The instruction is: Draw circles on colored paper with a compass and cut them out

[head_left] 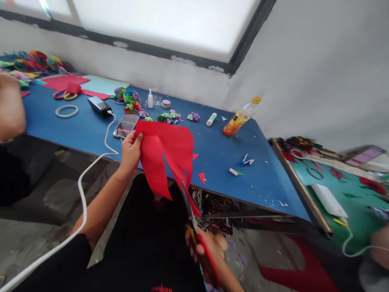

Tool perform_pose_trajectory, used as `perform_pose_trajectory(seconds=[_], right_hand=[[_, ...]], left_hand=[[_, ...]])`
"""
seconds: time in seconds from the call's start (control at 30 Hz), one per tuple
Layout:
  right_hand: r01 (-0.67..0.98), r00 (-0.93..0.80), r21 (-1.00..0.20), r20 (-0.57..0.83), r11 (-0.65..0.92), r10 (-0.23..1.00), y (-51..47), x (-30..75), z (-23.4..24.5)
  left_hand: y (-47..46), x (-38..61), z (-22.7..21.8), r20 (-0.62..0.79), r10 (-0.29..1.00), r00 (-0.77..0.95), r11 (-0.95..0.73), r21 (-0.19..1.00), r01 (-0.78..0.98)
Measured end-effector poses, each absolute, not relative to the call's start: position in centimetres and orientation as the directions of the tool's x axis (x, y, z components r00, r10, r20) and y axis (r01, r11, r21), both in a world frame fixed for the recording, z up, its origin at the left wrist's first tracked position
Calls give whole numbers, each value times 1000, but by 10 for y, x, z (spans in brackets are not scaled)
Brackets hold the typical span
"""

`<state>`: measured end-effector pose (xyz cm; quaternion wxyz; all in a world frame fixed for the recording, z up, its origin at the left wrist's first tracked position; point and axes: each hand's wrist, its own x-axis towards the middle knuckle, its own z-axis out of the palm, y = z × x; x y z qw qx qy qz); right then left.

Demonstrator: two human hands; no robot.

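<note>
My left hand (131,151) pinches the left edge of a sheet of red paper (179,140), which hangs in front of the table's near edge. A long slit splits the paper from its lower edge upward, leaving strips dangling. Low on the right, my right hand (202,245) grips scissors (189,205) with red and yellow handles. Their blades point up and meet the paper's lower right part, at a cut. Fingers partly cover the handles. Small red paper scraps (201,177) lie on the table just right of the sheet.
On the blue table (212,150) stand a drink bottle (240,119), a glue stick (211,119), a phone (126,125), a power bank (99,106) and paper flowers (131,97). A white cable (81,194) crosses my left side. People sit on both sides; a green table (358,202) adjoins at right.
</note>
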<state>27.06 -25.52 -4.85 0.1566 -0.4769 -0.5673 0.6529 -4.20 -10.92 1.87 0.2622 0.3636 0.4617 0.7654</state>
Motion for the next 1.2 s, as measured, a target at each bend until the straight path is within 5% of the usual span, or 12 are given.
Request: perform_pose_trajectory(seconds=[0.13,0.23,0.37,0.43,0.5,0.6,0.7,0.83,0.93,1.07,1.2], right_hand=[[303,-307,-932,-294,-200,905,-243,300,-3],[458,-198,-888,-149,-43,969,-203,314,33],[910,-54,-411,19,57,998,-123,311,55],[982,-38,-185,50,46,998,-85,303,55],[988,-114,-108,-38,109,993,-54,294,51],[976,-196,-108,-49,190,979,-24,286,45],[962,-248,-124,-39,242,968,-12,285,40],[968,-222,-116,33,224,975,-20,287,31],[961,-204,-142,210,236,956,-37,285,23],[829,-297,-307,469,468,832,-63,259,8],[638,-496,-448,383,627,779,-80,195,-7]], left_hand=[[-82,-55,24,363,621,-695,-548,835,-54],[-77,-58,32,442,538,-718,-567,820,80],[-79,-51,48,653,477,-588,-520,749,410],[-75,-41,54,755,530,-387,-504,647,572],[-62,-29,56,742,662,-107,-485,533,693],[-34,-16,50,422,874,239,-399,345,850],[-6,-15,39,230,916,329,-386,280,879],[17,-25,26,146,943,298,-330,300,895],[26,-31,18,17,970,241,-231,357,905],[29,-31,12,3,972,235,-216,409,887],[26,-28,9,54,974,220,-217,497,840]])
